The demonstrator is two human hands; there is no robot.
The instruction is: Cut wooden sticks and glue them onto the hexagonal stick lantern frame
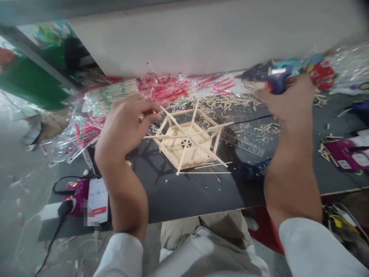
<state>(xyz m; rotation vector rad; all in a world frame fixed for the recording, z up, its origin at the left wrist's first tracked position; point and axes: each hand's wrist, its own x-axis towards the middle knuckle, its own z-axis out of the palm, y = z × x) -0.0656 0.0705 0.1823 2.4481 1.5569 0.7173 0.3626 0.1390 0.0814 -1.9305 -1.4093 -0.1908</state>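
Observation:
My left hand (127,123) pinches the upper left end of a thin wooden stick (173,119). That stick is one of three crossing over a hexagonal wooden stick frame (217,140), which has layered sticks in its lower part. My right hand (298,96) is wrapped round a dark blue glue gun (278,79), held at the back right with its nozzle pointing left, apart from the frame. Loose sticks (207,172) lie at the frame's near edge.
Plastic bags with red and pale sticks (164,86) line the back. Cut stick pieces (242,102) litter the dark table (201,196). A phone (98,198) and a purple power block (79,192) sit front left; another purple block (344,154) is at right. A clear ruler (245,144) lies right of the frame.

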